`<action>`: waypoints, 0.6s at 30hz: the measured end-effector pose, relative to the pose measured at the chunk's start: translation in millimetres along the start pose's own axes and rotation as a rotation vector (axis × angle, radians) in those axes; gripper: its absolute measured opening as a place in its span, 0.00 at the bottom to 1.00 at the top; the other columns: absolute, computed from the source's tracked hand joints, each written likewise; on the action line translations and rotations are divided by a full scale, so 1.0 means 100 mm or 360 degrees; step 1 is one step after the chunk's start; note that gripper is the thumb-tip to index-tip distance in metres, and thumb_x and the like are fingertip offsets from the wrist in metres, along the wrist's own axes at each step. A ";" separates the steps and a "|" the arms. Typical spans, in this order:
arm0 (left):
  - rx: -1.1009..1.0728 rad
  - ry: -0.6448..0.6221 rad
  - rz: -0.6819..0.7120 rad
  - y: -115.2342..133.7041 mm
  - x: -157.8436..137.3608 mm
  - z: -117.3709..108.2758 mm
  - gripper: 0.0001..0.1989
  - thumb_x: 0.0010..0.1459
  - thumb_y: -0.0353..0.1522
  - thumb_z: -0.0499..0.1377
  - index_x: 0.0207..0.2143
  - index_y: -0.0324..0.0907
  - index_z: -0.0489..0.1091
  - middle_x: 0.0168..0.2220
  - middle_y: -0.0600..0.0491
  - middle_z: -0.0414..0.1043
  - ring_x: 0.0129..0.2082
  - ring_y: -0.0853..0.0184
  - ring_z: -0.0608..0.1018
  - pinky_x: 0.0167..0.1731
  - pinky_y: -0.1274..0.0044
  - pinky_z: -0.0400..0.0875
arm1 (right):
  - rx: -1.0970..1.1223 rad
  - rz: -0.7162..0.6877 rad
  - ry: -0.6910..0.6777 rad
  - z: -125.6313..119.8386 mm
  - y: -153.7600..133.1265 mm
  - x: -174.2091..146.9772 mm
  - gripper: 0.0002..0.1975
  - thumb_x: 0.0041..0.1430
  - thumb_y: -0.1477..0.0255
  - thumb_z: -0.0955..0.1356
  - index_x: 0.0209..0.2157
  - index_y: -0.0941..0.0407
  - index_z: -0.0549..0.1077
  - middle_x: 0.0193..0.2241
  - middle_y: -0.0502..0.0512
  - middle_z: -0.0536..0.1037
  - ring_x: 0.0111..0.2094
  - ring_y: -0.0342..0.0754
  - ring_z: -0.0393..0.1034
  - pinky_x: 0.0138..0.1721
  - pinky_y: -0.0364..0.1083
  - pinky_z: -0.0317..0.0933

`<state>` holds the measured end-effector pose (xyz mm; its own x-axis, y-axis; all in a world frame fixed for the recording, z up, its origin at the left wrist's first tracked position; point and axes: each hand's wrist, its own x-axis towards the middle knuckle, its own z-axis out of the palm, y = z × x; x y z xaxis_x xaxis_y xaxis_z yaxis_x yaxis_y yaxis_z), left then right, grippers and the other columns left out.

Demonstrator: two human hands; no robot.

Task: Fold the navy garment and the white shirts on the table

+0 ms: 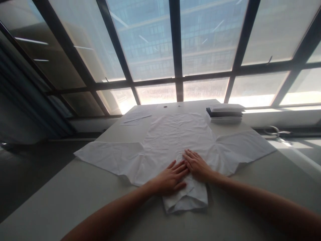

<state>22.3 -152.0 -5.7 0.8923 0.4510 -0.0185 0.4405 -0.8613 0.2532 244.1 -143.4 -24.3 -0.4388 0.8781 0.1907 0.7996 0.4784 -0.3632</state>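
A white garment (179, 132) lies spread on the table, wrinkled across its body, with one sleeve (107, 152) stretched to the left and another (247, 145) to the right. Toward me it narrows into a hood-like end (187, 202) whose edge gapes a little. My left hand (172, 179) lies flat on this narrow part, fingers spread and pointing right. Just beyond it, my right hand (197, 165) also rests palm down on the cloth, fingers extended. The fingertips of my left hand meet the right hand, and neither hand grips the fabric.
On the white table (57, 197), a stack of folded white and dark cloth (224, 113) sits at the far right. Thin sheets (135, 118) lie at the far left. Windows (178, 72) rise behind the table, with a dark curtain (30, 97) at left.
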 end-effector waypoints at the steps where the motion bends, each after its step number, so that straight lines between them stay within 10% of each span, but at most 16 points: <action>1: 0.0014 -0.0015 -0.0002 0.01 -0.01 -0.01 0.35 0.71 0.46 0.50 0.74 0.49 0.42 0.74 0.48 0.42 0.74 0.55 0.45 0.71 0.56 0.39 | -0.0033 0.0005 -0.0026 0.01 -0.01 -0.02 0.26 0.73 0.69 0.55 0.67 0.61 0.64 0.70 0.66 0.58 0.71 0.55 0.47 0.69 0.57 0.43; 8: -0.0054 -0.0098 0.0063 0.16 -0.03 -0.11 0.37 0.69 0.48 0.53 0.74 0.50 0.44 0.74 0.48 0.44 0.74 0.51 0.44 0.70 0.54 0.38 | -0.0094 0.0034 -0.0143 0.00 -0.03 -0.17 0.29 0.75 0.63 0.52 0.70 0.61 0.58 0.72 0.65 0.51 0.73 0.56 0.40 0.70 0.59 0.39; 12: -0.0302 -0.0025 0.0100 0.05 0.06 -0.25 0.24 0.73 0.43 0.48 0.68 0.52 0.62 0.70 0.51 0.59 0.70 0.58 0.60 0.70 0.63 0.50 | -0.0033 0.0112 -0.0168 -0.03 -0.02 -0.04 0.30 0.74 0.63 0.52 0.70 0.62 0.58 0.72 0.67 0.51 0.73 0.57 0.41 0.69 0.60 0.42; 18: 0.0037 0.0358 -0.0634 -0.52 0.24 -0.10 0.26 0.74 0.39 0.43 0.70 0.41 0.57 0.71 0.44 0.55 0.72 0.54 0.55 0.69 0.55 0.50 | -0.0064 0.0209 -0.0063 0.01 -0.12 0.60 0.30 0.71 0.69 0.56 0.70 0.67 0.55 0.71 0.71 0.50 0.72 0.61 0.43 0.68 0.62 0.45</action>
<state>19.5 -94.1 -10.1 0.6105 0.7855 0.1011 0.7494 -0.6143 0.2472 208.2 -96.6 -9.1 -0.3445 0.9326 0.1074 0.8667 0.3599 -0.3455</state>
